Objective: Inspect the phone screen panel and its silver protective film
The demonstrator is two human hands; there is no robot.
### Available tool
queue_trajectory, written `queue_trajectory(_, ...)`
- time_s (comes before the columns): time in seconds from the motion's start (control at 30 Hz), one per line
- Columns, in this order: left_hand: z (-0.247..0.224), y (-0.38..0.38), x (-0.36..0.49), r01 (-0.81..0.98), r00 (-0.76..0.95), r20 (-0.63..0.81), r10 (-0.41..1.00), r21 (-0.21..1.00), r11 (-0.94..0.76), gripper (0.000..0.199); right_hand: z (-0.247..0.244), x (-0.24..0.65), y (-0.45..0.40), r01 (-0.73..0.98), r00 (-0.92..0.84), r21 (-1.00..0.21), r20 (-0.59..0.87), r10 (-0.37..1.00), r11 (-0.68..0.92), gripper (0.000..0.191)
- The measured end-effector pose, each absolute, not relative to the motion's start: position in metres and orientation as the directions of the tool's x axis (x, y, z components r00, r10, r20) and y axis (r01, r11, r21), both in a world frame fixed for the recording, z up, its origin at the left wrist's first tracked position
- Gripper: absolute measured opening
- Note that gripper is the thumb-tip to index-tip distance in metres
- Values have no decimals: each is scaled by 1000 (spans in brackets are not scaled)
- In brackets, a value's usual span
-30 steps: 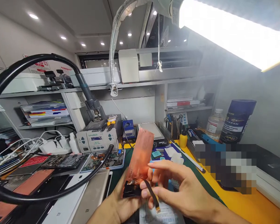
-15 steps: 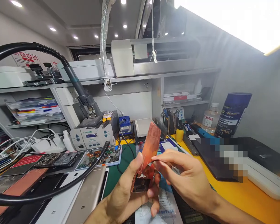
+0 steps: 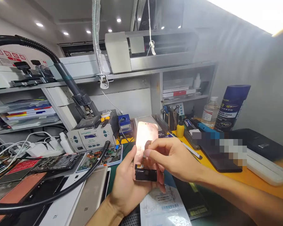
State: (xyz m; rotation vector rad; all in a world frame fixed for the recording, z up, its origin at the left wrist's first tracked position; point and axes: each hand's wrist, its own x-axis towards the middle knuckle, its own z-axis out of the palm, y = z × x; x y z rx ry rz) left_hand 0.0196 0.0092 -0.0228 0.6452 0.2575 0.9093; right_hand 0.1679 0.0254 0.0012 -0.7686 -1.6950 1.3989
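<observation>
A coppery phone screen panel [image 3: 145, 135] with a black strip at its lower end is held upright in my left hand [image 3: 128, 185]. The fingers of that hand wrap behind the panel, and its thumb lies along the left edge. Over the panel's middle, my right hand [image 3: 169, 157] pinches with thumb and forefinger; a small dark piece shows at the fingertips, too small to name. Bright glare covers the panel's upper part. Below the hands lies a printed plastic sheet [image 3: 163, 207].
Several phones, among them a gold one [image 3: 88, 194], lie at the left beneath a black hose [image 3: 68, 195]. A parts tray [image 3: 119, 160] and a rework station [image 3: 96, 138] stand behind. At the right are a spray can [image 3: 232, 108] and a black panel [image 3: 217, 153].
The panel has turned so its shiny face is toward the camera and catches the light. My right hand has shifted slightly left and up, over the panel. The view has shifted a little.
</observation>
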Motion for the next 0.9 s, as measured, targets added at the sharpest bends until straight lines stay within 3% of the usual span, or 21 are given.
queue_trajectory(0.33, -28, 5, 29, -604, 526, -48, 849, 682, 413, 65, -12, 174, 28, -97, -508, -994, 92, 857, 49, 26)
queue_trajectory(0.53, -26, 5, 33, -622, 506, -60, 861, 665, 412, 58, -13, 174, 29, -89, -485, -996, 41, 874, -2, 27)
queue_trajectory(0.9, -26, 1, 34, -591, 511, -126, 850, 667, 455, 65, -11, 178, 33, 8, -457, -997, 60, 887, 71, 26)
